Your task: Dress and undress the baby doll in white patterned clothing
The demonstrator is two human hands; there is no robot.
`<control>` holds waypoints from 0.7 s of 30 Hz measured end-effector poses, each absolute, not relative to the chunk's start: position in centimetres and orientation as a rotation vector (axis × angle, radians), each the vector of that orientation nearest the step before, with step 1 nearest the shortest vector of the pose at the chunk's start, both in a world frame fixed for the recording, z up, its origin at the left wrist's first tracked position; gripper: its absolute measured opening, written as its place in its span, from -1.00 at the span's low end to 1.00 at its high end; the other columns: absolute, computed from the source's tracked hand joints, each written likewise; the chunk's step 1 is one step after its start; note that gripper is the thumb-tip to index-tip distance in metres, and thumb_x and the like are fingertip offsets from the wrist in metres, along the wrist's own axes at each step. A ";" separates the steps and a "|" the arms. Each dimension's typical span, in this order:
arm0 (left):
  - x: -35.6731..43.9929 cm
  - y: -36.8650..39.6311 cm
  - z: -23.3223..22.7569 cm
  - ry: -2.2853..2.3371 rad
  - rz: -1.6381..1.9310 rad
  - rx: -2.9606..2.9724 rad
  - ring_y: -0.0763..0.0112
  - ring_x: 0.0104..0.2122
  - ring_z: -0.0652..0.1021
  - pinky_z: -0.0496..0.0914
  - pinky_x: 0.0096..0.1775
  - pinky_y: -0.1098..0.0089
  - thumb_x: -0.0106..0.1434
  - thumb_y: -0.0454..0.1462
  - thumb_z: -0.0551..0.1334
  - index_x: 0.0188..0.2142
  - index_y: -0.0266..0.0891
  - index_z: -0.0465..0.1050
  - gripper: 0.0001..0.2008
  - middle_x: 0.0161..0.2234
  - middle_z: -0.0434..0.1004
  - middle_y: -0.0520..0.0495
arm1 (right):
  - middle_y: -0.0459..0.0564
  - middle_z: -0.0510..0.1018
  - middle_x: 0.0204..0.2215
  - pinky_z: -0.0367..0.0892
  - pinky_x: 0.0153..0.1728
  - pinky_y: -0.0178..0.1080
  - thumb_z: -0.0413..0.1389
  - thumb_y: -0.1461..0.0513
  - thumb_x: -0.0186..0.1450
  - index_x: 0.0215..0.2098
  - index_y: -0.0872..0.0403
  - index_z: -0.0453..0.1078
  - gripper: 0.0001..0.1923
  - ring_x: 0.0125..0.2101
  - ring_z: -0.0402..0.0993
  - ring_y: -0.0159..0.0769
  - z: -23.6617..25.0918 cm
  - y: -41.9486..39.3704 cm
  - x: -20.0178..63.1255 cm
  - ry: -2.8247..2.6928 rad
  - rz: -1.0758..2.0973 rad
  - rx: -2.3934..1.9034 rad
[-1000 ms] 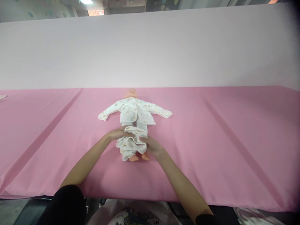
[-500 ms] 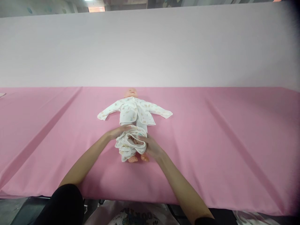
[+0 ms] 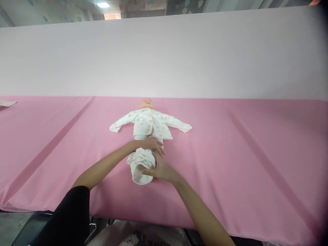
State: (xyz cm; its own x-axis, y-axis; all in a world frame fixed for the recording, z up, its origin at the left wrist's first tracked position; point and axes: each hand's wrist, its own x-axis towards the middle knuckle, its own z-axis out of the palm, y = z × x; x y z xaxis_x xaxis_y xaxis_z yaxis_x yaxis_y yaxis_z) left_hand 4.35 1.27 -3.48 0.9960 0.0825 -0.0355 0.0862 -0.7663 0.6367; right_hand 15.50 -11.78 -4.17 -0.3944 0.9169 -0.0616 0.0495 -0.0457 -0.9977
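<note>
A baby doll point(image 3: 146, 103) lies on its back on the pink table cover point(image 3: 243, 153), head away from me, in a white printed jacket point(image 3: 151, 123) with sleeves spread. White printed trousers point(image 3: 140, 165) are bunched over its legs and hide the feet. My left hand point(image 3: 148, 144) rests on the top of the bunched trousers near the doll's waist. My right hand point(image 3: 160, 169) grips the trousers' right side lower down, fingers curled into the cloth.
A pale pink backdrop point(image 3: 164, 58) rises behind the table. A small flat pale item point(image 3: 6, 103) lies at the far left edge. A printed bag point(image 3: 138, 237) sits below the table's front edge near my lap.
The doll's bare feet, seen before below the trousers, are now covered by the cloth. My right hand has slid down toward the trouser ends; my left moved right across the waist.
</note>
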 end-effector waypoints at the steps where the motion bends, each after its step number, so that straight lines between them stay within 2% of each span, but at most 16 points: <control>1: 4.8 1.3 -3.6 0.123 -0.078 2.463 0.00 0.11 0.30 -0.12 0.20 0.10 -0.04 -0.20 0.39 -0.35 -0.08 0.60 -0.80 -0.13 0.54 -0.05 | 0.04 0.44 -0.07 0.37 -0.13 -0.14 0.32 0.11 0.01 0.06 0.04 0.27 -0.33 -0.04 0.36 -0.11 -4.1 -11.9 15.5 -1.527 1.516 -1.070; 5: 6.0 0.5 -4.5 0.202 -0.155 2.524 -0.12 0.16 0.21 -0.24 0.20 0.04 -0.14 -0.21 0.44 -0.38 -0.09 0.60 -0.75 -0.04 0.50 -0.05 | 0.05 0.41 -0.03 0.35 -0.09 -0.11 0.32 0.12 0.01 0.09 0.04 0.24 -0.30 0.00 0.33 -0.09 -4.3 -12.1 15.7 -1.556 1.514 -1.100; 7: 6.2 -0.2 -5.3 0.231 -0.100 2.570 -0.15 0.16 0.19 -0.30 0.19 0.02 -0.11 -0.23 0.43 -0.40 -0.09 0.59 -0.79 -0.06 0.51 -0.06 | 0.06 0.43 -0.06 0.36 -0.12 -0.11 0.31 0.11 0.04 0.09 0.06 0.23 -0.31 -0.04 0.36 -0.10 -4.5 -12.1 15.7 -1.591 1.541 -1.130; 10: 6.1 -0.8 -6.2 0.228 -0.001 2.578 -0.06 0.13 0.22 -0.31 0.18 0.03 0.00 -0.29 0.34 -0.39 -0.11 0.58 -0.88 -0.19 0.55 -0.06 | 0.06 0.45 -0.12 0.35 -0.16 -0.12 0.27 0.08 0.08 0.06 0.08 0.25 -0.37 -0.11 0.37 -0.11 -4.4 -12.3 15.6 -1.696 1.519 -1.175; 13: 5.6 -1.0 -5.8 0.194 0.068 2.594 0.04 0.06 0.29 -0.27 0.18 0.01 0.10 -0.31 0.24 -0.28 -0.09 0.54 -0.82 -0.19 0.52 -0.05 | 0.04 0.44 -0.14 0.33 -0.20 -0.15 0.24 0.08 0.11 0.00 0.07 0.31 -0.48 -0.14 0.37 -0.13 -3.9 -12.9 15.2 -1.820 1.397 -1.185; 16: 5.1 -1.1 -4.3 0.235 0.054 2.611 0.12 -0.03 0.36 -0.07 0.15 0.03 0.13 -0.25 0.22 -0.21 -0.12 0.47 -0.80 -0.17 0.48 -0.05 | 0.04 0.43 -0.10 0.31 -0.19 -0.14 0.21 0.15 0.13 0.00 0.04 0.32 -0.53 -0.14 0.36 -0.12 -3.7 -13.9 14.9 -1.905 1.251 -1.225; 19: 4.9 -1.3 -3.1 0.321 0.074 2.568 0.23 -0.14 0.41 0.22 -0.03 0.26 0.13 -0.24 0.22 -0.18 -0.15 0.43 -0.77 -0.19 0.45 -0.06 | 0.02 0.46 -0.16 0.32 -0.22 -0.14 0.17 0.20 0.16 0.12 0.00 0.21 -0.44 -0.19 0.39 -0.14 -4.3 -15.2 14.8 -1.873 1.241 -1.217; 21: 4.7 -1.4 -3.0 0.355 0.133 2.494 0.28 -0.19 0.43 0.28 -0.13 0.36 0.12 -0.26 0.22 -0.16 -0.14 0.43 -0.75 -0.19 0.44 -0.05 | 0.02 0.47 -0.16 0.34 -0.22 -0.15 0.15 0.19 0.19 0.18 -0.01 0.13 -0.40 -0.21 0.41 -0.16 -4.8 -16.0 15.0 -1.754 1.291 -1.185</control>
